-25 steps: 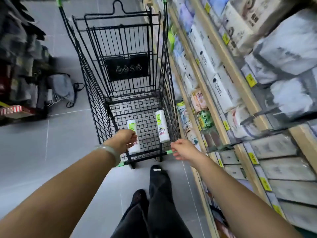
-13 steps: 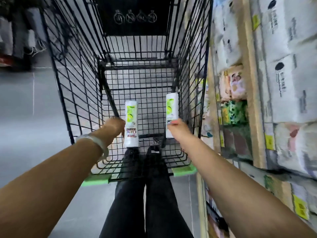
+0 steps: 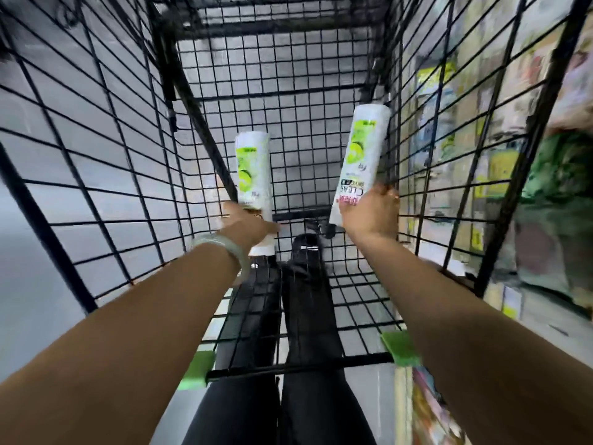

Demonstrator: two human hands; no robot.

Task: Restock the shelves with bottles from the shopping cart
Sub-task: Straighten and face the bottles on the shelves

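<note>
L bottle (image 3: 254, 175), R bottle (image 3: 361, 162) lengthwise

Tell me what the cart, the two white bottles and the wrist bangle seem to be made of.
Shopping cart: thin black wire grid, probably coated steel; matte.
Left bottle and right bottle: smooth white plastic by the look, with printed green labels and a slight sheen.
Bangle on the left wrist: pale, translucent, glossy; maybe jade or glass, too blurred to say.
</note>
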